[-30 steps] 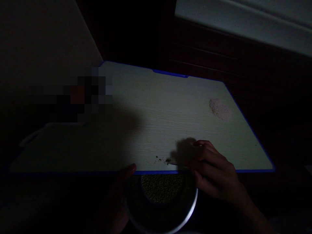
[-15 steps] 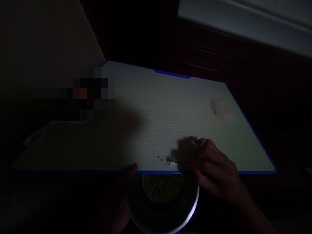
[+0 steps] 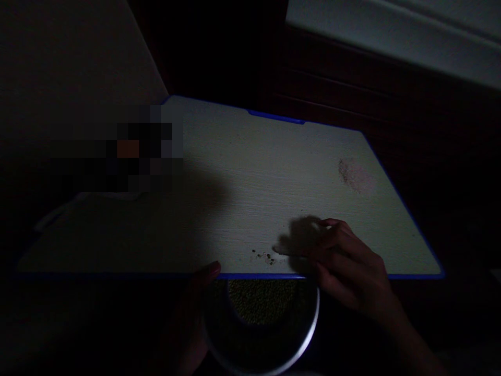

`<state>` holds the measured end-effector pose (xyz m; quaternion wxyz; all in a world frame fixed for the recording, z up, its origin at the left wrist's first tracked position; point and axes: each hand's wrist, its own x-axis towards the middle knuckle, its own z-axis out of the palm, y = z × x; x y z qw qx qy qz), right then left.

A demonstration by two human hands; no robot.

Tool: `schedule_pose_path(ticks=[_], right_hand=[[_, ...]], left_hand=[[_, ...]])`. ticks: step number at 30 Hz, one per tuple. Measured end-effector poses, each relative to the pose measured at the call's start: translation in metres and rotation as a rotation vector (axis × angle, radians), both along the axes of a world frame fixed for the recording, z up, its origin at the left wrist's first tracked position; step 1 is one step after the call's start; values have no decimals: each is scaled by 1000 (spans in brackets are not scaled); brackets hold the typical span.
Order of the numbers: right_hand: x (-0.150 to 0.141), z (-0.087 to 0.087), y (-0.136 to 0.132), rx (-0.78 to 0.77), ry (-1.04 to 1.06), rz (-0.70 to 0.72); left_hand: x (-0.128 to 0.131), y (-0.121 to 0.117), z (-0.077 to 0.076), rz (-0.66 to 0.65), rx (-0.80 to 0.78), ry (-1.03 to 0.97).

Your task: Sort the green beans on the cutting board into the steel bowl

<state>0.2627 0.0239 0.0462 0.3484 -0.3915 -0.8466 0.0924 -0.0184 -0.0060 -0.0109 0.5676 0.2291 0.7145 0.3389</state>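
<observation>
In the head view, my right hand [image 3: 348,266] is closed in a pinch on a thin, narrow strip-like tool [image 3: 287,253], whose exact kind is too dark to make out. Its tip rests by a few scattered beans and pale bits [image 3: 268,257] near the table's front edge. Below that edge, a round metal bowl [image 3: 309,339] holds many small green beans [image 3: 262,303]. My left hand [image 3: 195,334] grips the bowl's left side, its thumb lying on the table edge; the other fingers are lost in shadow.
The pale tabletop [image 3: 242,183] has a blue rim. On its right lies a patch of fine pinkish grains [image 3: 356,176]. A blurred-out area [image 3: 129,151] covers the left side, with a pale cloth-like thing [image 3: 58,215] below it. A white ledge [image 3: 391,36] runs across the upper right.
My right hand has shifted slightly right, drawing the tool's tip up and away from the scattered beans. My left hand and the bowl stay put.
</observation>
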Motion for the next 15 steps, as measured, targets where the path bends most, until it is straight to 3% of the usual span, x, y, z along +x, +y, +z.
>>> schedule_pose_path(ticks=[3, 8, 10, 15], right_hand=[[1, -1, -2, 21, 14, 30], [1, -1, -4, 31, 67, 38], [1, -2, -4, 29, 49, 50], [0, 0, -2, 76, 21, -56]], left_hand=[[0, 2, 0, 62, 21, 14], [-5, 0, -6, 2, 71, 13], [-3, -1, -4, 38, 85, 19], [2, -4, 3, -27, 62, 21]])
